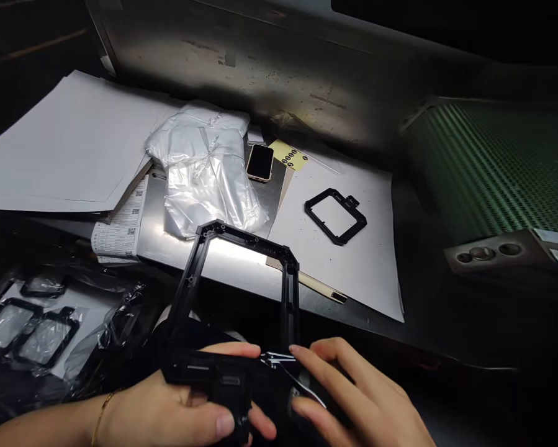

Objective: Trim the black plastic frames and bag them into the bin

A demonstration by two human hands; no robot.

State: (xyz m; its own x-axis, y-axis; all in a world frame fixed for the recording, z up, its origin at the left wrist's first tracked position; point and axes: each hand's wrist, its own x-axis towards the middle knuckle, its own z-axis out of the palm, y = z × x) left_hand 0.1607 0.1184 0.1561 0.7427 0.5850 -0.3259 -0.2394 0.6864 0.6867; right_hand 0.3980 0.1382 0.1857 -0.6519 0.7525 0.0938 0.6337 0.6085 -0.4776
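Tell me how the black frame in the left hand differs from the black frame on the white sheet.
The held frame is up in the left hand; the other frame lies on the white sheet. The held frame is partly hidden; the other frame shows whole. The held frame looks bigger than the other frame, but it is nearer the camera. Both are black with open middles.

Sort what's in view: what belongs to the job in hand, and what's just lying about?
Likely in the job:
- held black frame
- metal tool
- loose black frame on the white sheet
- bagged frames

Seemingly lying about:
- phone
- yellow sticker sheet
- clear plastic bags, for now
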